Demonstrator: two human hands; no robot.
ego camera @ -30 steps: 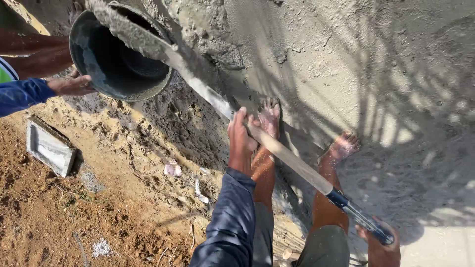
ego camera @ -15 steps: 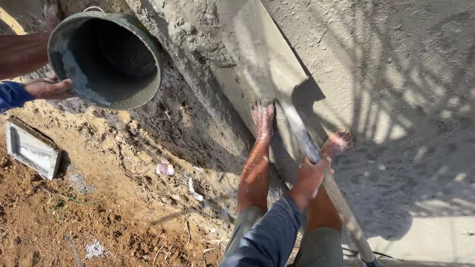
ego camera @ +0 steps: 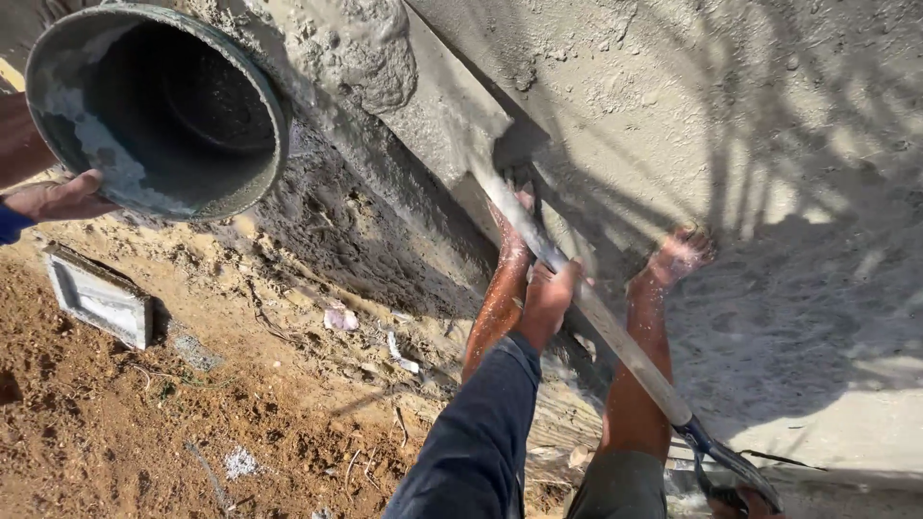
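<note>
While left hand (ego camera: 546,300) grips shovel handle (ego camera: 596,312) | right hand unseen | bucket (ego camera: 159,111) mortar-smeared, emptied.

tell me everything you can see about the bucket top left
The bucket is round, dark and cement-smeared, grey film coating its rim and inner wall. It is tipped on its side, mouth toward the camera, inside looking empty. Another person's hand grips its lower left rim. It hangs above the dirt, beside the wet cement.
</note>
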